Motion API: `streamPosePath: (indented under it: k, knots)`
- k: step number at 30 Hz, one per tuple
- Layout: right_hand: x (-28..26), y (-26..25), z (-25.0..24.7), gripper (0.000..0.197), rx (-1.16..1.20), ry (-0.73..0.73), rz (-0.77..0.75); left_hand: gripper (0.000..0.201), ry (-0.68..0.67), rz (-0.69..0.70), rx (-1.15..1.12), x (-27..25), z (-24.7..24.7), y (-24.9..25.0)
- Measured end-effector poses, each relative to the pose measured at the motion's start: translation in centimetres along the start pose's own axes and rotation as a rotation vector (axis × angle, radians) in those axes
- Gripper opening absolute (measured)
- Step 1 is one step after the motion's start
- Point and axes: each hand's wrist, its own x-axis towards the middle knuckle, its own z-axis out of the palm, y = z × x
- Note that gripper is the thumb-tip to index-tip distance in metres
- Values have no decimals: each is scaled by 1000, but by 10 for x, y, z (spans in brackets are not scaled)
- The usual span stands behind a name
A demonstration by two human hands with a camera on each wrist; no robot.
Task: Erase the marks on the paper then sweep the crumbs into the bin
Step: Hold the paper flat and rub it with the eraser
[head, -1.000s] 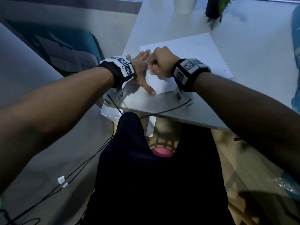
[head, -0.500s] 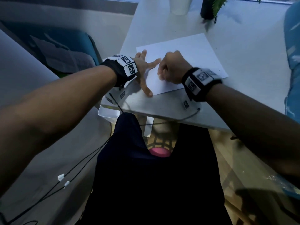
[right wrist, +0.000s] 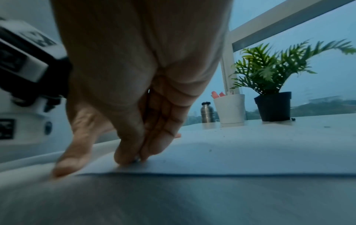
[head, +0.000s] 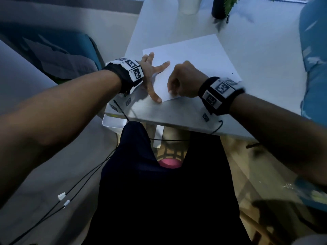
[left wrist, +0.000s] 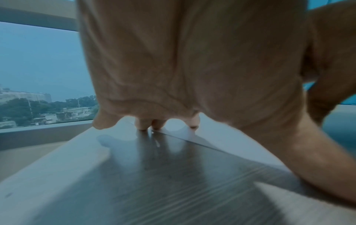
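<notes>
The left hand (head: 150, 75) lies flat with fingers spread wide, pressing the paper (head: 194, 62) down at its near left corner, thumb on the table (head: 177, 112) edge. Just to its right, the right hand (head: 184, 80) is curled, fingertips bunched and pressed onto the paper's near edge; they seem to pinch something small, though I cannot tell what. Only the right wrist view shows dark crumbs (right wrist: 210, 150) on the sheet beyond the fingers (right wrist: 154, 137), and a potted fern (right wrist: 273, 85), white cup (right wrist: 230, 109) and steel bottle (right wrist: 207, 112) farther off.

One paper (head: 192, 61), two hands — one potted plant (right wrist: 273, 105), one white cup (right wrist: 230, 109), one metal bottle (right wrist: 207, 112).
</notes>
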Motion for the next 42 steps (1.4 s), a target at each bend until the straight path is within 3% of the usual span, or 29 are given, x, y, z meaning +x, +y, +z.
streamPosePath:
  k: [2,7,13,18,23,25,28,32,37,39,42]
  knots:
    - [10,-2,-8,22,-15,27,-24,144,-4,1,2,0,0,0]
    - [49,-6,-10,14,105,105,138,140,-27,4,-13,0,0,-2]
    - [4,-9,1,15,12,-5,-32,147,7,15,2,3,3,-2]
    - [41,2,-9,21,114,97,148,145,-27,2,-18,2,2,-3]
    - [-2,-10,9,16,45,-22,1,145,-4,17,4,4,3,-4]
    - [1,-6,-2,15,78,46,3,145,-5,21,-1,3,2,-2]
    - [16,27,-24,13,210,236,205,145,11,42,-41,3,6,-8]
    - [5,67,-24,15,177,50,467,139,31,98,-34,0,16,-17]
    - [-2,75,-15,12,326,125,468,120,152,45,27,-17,8,-17]
    - [-4,78,-14,11,361,151,452,113,215,182,9,-26,14,10]
    - [-4,78,-11,10,350,151,413,95,181,463,-9,-40,38,66]
